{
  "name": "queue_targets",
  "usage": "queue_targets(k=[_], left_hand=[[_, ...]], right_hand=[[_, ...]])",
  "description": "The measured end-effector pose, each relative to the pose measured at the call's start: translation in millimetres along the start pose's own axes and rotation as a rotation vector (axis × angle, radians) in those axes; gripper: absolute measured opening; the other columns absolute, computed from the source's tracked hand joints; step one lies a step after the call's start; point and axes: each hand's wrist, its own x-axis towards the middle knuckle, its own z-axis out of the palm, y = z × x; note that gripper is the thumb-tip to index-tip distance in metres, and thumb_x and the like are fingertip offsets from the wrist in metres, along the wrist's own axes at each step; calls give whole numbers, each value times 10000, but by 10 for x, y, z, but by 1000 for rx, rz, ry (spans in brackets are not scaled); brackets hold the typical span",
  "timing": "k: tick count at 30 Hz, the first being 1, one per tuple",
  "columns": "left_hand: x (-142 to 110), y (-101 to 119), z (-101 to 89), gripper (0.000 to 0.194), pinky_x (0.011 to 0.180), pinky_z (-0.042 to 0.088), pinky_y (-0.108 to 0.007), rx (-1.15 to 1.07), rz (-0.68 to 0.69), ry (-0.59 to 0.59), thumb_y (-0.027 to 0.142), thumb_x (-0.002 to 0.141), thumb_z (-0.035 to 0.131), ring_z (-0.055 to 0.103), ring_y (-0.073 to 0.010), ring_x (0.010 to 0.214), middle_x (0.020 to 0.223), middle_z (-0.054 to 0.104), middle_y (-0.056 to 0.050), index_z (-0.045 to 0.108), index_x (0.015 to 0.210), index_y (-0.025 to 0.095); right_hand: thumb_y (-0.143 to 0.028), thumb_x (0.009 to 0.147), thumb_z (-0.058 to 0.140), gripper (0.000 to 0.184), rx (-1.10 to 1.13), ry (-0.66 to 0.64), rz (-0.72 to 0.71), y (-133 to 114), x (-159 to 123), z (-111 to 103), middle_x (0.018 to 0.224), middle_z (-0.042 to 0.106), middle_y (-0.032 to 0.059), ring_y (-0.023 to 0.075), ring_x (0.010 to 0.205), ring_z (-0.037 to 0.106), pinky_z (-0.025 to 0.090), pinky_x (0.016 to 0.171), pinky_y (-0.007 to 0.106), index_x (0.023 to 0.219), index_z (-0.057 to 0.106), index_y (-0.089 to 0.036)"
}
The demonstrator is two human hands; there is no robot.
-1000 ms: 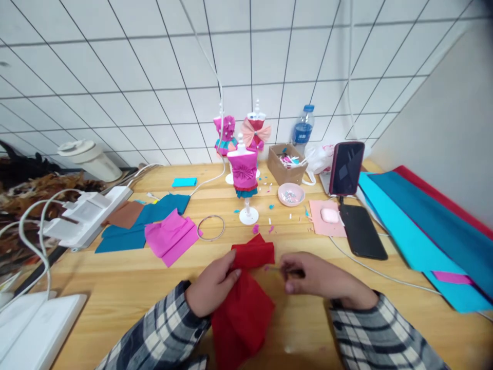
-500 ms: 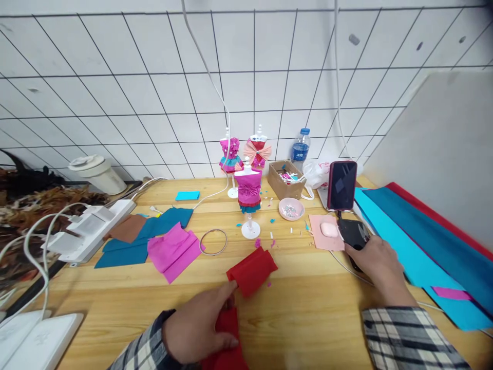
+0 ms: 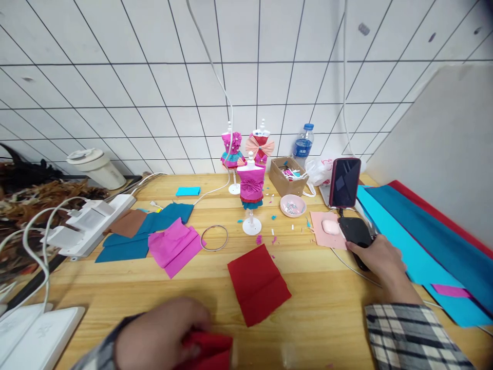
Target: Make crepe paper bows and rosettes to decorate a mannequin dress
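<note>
A flat piece of red paper (image 3: 258, 284) lies on the wooden table (image 3: 331, 308) in front of me. At the bottom edge my left hand (image 3: 162, 336) is closed around another bunched piece of red paper (image 3: 210, 349); it is blurred by motion. My right hand (image 3: 376, 257) rests on a flat black device (image 3: 356, 234) at the right, fingers curled over its near end. A pink earbud case (image 3: 329, 226) on a pink paper square lies just left of that device.
A small mannequin in a pink dress (image 3: 251, 189) stands mid-table, two more behind. Pink and teal papers (image 3: 162, 239), a metal ring (image 3: 214, 237), a cardboard box (image 3: 287, 176), a pink dish (image 3: 292, 205), a propped phone (image 3: 344, 182), a bottle (image 3: 302, 144). Power strip (image 3: 92, 221) left; coloured sheets (image 3: 431, 236) right.
My right hand left the red paper and went right to the black device. My left hand drew back toward me with one red piece; the other red piece now lies unfolded flat.
</note>
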Motion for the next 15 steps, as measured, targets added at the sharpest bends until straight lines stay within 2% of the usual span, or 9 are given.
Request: queue_targets(k=[2,4,6,7,9,10,12,13,15], left_hand=[[-11,-134,-332,179,656,479,-239,13,-112,58,306,745,543,622,-172,706,786,709,18,694,829,259],[24,-291,-654,327,705,479,-280,124,-331,491,435,818,467,606,-194,760,850,692,-21,660,952,208],[108,-457,-860,406,691,465,-315,349,-646,833,435,836,446,590,-218,775,868,656,-37,599,1114,181],[162,-532,-902,425,696,463,-317,381,-697,833,419,847,434,591,-227,810,885,648,-46,581,1150,160],[273,-635,-872,486,764,459,-334,356,-569,678,428,858,446,593,-255,908,969,651,-81,535,1217,113],[323,-652,-810,565,809,450,-379,376,-517,632,468,845,475,579,-299,973,1057,638,-118,489,1267,92],[399,-607,-627,683,904,393,-497,473,-501,758,533,827,498,490,-405,1125,1248,549,-177,413,1340,91],[428,-546,-516,654,941,362,-523,493,-446,835,526,828,508,468,-415,1153,1271,532,-185,447,1315,94],[489,-368,-280,417,947,388,-472,412,-159,784,441,858,517,536,-333,1079,1137,617,-138,589,1146,148]], right_hand=[[-741,636,541,822,24,102,-30,-24,-113,-41,1173,583,268,474,1111,503,463,784,573,1158,548,-106],[-646,750,489,664,78,271,-187,-106,-297,-55,1244,562,225,407,1161,487,438,883,519,1159,549,-127],[-456,864,402,392,161,284,-477,-240,-507,-37,1203,615,140,298,1115,535,425,935,418,1063,594,-178],[-401,873,396,327,177,229,-627,-314,-595,-23,1186,630,118,275,1109,539,413,953,391,992,613,-188],[-350,844,435,268,111,158,-800,-424,-681,-10,1171,642,108,284,1118,527,385,980,408,938,628,-190],[-343,842,436,280,75,173,-782,-444,-663,-16,1183,635,115,294,1118,526,386,976,420,968,627,-180],[-376,847,425,387,1,238,-591,-389,-511,-48,1136,640,158,319,1045,562,429,908,434,1094,595,-131],[-424,842,428,457,-52,259,-459,-321,-394,-67,1103,636,199,348,1011,575,445,868,458,1118,582,-94],[-574,797,446,622,-117,223,-209,-152,-142,-82,1116,598,274,411,1012,565,475,772,490,1095,583,-45]])
